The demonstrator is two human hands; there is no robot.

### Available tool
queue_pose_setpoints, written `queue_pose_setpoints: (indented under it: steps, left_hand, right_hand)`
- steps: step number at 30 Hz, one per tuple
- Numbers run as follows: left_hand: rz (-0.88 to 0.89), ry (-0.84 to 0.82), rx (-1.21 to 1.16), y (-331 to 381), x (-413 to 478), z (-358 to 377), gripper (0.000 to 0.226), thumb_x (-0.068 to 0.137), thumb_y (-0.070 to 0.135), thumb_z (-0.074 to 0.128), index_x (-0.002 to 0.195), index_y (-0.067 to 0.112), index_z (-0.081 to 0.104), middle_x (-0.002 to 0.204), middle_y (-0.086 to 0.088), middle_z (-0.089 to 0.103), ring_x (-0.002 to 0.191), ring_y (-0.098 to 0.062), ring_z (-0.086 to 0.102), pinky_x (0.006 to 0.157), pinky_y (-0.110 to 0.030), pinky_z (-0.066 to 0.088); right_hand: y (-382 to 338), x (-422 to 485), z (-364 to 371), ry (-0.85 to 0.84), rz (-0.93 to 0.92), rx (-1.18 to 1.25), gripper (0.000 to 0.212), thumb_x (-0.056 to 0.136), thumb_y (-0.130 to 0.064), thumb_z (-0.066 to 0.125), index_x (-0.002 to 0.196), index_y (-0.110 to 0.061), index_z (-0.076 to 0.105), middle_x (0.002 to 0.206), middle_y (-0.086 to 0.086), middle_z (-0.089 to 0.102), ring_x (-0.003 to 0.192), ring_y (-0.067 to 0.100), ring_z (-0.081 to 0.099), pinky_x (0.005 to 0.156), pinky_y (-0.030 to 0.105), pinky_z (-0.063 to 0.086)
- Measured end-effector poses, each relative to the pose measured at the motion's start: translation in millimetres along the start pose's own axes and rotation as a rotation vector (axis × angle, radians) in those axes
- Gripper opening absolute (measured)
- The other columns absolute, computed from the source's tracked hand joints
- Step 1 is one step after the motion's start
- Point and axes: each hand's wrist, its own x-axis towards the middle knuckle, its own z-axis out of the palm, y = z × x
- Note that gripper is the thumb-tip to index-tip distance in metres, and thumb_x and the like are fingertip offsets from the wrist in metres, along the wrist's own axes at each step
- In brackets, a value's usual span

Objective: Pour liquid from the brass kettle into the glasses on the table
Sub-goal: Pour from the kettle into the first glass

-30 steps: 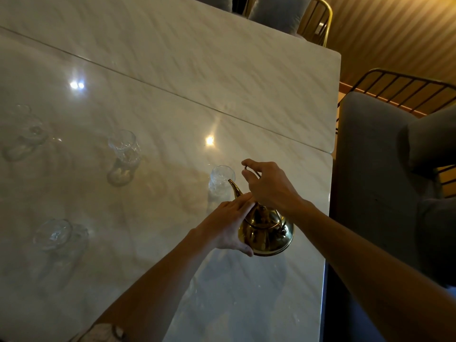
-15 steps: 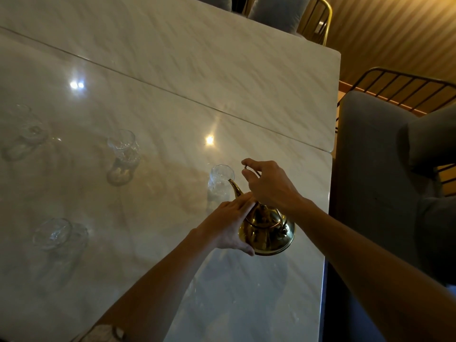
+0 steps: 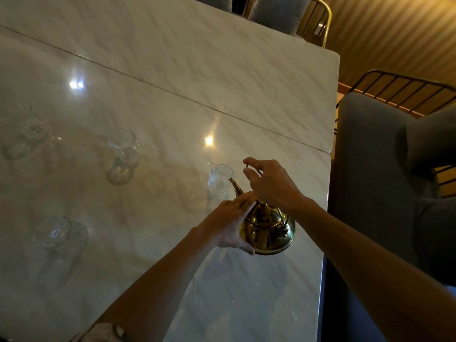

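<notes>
Four glasses on the marble table (image 3: 172,58), by our count: nearest glass (image 3: 220,180) at the spout tip, mid glass (image 3: 122,146), far-left glass (image 3: 27,127), near-left glass (image 3: 58,233). Brass kettle (image 3: 269,230), by table's right edge, tipped twd. nearest glass; our right grip (image 3: 271,186) pinches its thin handle from above, our left grip (image 3: 227,223) spread flat, fingers straight vs. kettle's side. Grey chair (image 3: 370,169) stands just beside, right.

Dim, warm light; ceiling lamps glare off the marble table (image 3: 172,70), whose edges bow with wide-angle distortion.
</notes>
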Motion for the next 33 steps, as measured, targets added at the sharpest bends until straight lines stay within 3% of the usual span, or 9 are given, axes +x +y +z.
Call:
queue_pose_setpoints:
  steps: [5, 11, 19, 25, 27, 30, 33]
  left_hand:
    - [0.008, 0.009, -0.006, 1.9, -0.7, -0.5, 0.132, 0.06, 0.067, 0.083, 0.157, 0.02, 0.008, 0.161, 0.0, 0.022, 0.144, -0.023, 0.03, 0.117, -0.036, 0.024]
    - [0.001, -0.005, 0.013, -0.9, -0.1, 2.2, 0.135, 0.059, 0.07, 0.082, 0.158, 0.02, 0.005, 0.163, -0.001, 0.017, 0.146, -0.023, 0.026, 0.118, -0.037, 0.023]
    - [0.007, 0.011, 0.021, -1.2, 1.1, 2.3, 0.135, 0.059, 0.072, 0.081, 0.158, 0.02, 0.006, 0.162, 0.0, 0.019, 0.145, -0.023, 0.028, 0.117, -0.036, 0.024]
    - [0.017, 0.011, 0.034, -0.5, 1.8, -0.2, 0.132, 0.06, 0.07, 0.081, 0.157, 0.019, 0.009, 0.16, 0.0, 0.021, 0.144, -0.022, 0.028, 0.117, -0.036, 0.024]
    - [0.013, 0.006, 0.041, -1.2, 2.2, 0.8, 0.132, 0.06, 0.071, 0.081, 0.157, 0.019, 0.009, 0.161, -0.001, 0.02, 0.146, -0.022, 0.027, 0.118, -0.037, 0.023]
    - [0.018, 0.005, 0.05, -0.1, 2.0, 0.3, 0.133, 0.06, 0.071, 0.081, 0.158, 0.019, 0.008, 0.162, 0.0, 0.019, 0.146, -0.022, 0.025, 0.118, -0.035, 0.021]
    - [0.029, 0.016, 0.051, 3.1, 0.9, -2.4, 0.132, 0.06, 0.07, 0.081, 0.157, 0.019, 0.008, 0.161, 0.0, 0.02, 0.145, -0.022, 0.028, 0.117, -0.035, 0.022]
  right_hand:
    - [-0.9, -0.9, 0.2, 0.009, -0.002, -0.024, 0.039, 0.1, -0.031, 0.048, 0.139, -0.029, 0.049, 0.14, 0.01, 0.053, 0.04, 0.0, 0.045, 0.046, 0.017, 0.039]
    - [0.2, -0.3, 0.3, 0.007, 0.011, -0.027, 0.039, 0.099, -0.031, 0.048, 0.138, -0.031, 0.05, 0.138, 0.011, 0.055, 0.043, 0.0, 0.044, 0.043, 0.015, 0.039]
    - [0.0, 0.5, -1.0, -0.004, 0.007, -0.014, 0.039, 0.099, -0.03, 0.048, 0.139, -0.029, 0.05, 0.136, 0.011, 0.056, 0.027, -0.007, 0.046, 0.041, 0.015, 0.038]
    - [-1.5, -0.5, -2.6, 0.006, 0.003, -0.02, 0.039, 0.099, -0.031, 0.048, 0.138, -0.03, 0.05, 0.139, 0.009, 0.054, 0.041, 0.0, 0.05, 0.046, 0.017, 0.043]
    - [-1.7, -1.7, -3.2, 0.012, -0.004, -0.023, 0.039, 0.099, -0.031, 0.048, 0.139, -0.029, 0.05, 0.139, 0.009, 0.054, 0.037, -0.002, 0.052, 0.048, 0.017, 0.044]
    - [-1.3, -3.9, -4.1, 0.02, -0.005, -0.016, 0.039, 0.099, -0.03, 0.049, 0.139, -0.03, 0.05, 0.14, 0.01, 0.053, 0.033, -0.003, 0.047, 0.047, 0.017, 0.04]
    - [-1.2, -5.2, -5.1, 0.028, -0.006, -0.019, 0.039, 0.099, -0.031, 0.049, 0.138, -0.031, 0.049, 0.141, 0.01, 0.052, 0.045, 0.0, 0.042, 0.048, 0.019, 0.042]
